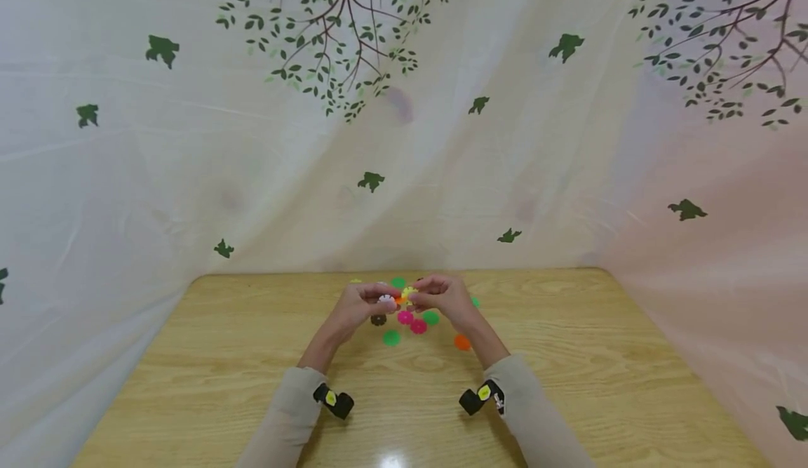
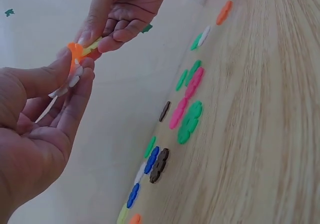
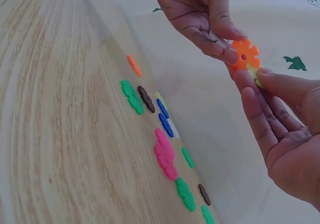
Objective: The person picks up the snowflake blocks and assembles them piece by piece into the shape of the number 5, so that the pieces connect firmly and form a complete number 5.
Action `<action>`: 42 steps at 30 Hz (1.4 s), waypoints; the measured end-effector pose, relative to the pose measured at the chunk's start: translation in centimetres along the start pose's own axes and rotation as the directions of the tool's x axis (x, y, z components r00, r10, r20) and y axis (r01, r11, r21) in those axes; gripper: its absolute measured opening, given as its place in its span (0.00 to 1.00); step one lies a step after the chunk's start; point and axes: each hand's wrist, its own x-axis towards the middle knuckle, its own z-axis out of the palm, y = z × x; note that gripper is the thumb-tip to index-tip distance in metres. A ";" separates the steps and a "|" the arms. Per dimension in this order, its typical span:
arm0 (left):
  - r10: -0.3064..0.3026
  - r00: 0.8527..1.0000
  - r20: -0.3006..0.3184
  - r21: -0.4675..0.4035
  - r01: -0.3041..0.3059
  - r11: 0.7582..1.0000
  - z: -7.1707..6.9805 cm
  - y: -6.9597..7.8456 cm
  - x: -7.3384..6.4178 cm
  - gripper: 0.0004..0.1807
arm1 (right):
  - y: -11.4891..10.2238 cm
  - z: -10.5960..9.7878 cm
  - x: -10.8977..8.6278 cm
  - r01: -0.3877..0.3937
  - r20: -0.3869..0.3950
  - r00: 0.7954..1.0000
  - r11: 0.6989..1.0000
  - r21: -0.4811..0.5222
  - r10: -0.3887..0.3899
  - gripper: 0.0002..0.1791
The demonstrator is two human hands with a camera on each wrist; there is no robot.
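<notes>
Firstly, at the left of the head view, a pale sleeve (image 1: 278, 412) bearing a black wrist device (image 1: 334, 403) leads to the left hand (image 1: 358, 306), raised over the far part of the wooden table (image 1: 189, 384). Grip: thumb and fingers pinch a white disc (image 1: 386, 300) with a notched rim. A brown disc (image 1: 378, 320) lies on the table near this hand, and a green disc (image 1: 391, 337) lies closer to the wearer.

Next, between the two hands, an orange disc (image 3: 245, 54) is held clear of the table. Governing relation, as judged: it adjoins the white disc on its left and a yellow disc (image 3: 254, 76) on its right, the three forming a short row that runs crosswise from hand to hand. Being round, the orange disc has no long axis of its own. The left thumb tip appears to touch its edge; neither hand is clearly nearer. Whether the notches are fully seated cannot be told. A pair of pink discs (image 1: 405, 317) lies below this row.

Finally, the right hand (image 1: 447, 298) pinches the yellow disc between thumb and finger. A loose orange piece (image 1: 463, 342) lies on the table just beside the right forearm (image 1: 486, 338).
</notes>
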 end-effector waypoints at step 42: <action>-0.025 0.995 -0.096 -0.034 0.022 0.999 -0.1 -0.7 0.3 0.22 | -1.6 -7.5 -2.8 0.037 0.430 0.863 0.818 -0.575 0.263 0.09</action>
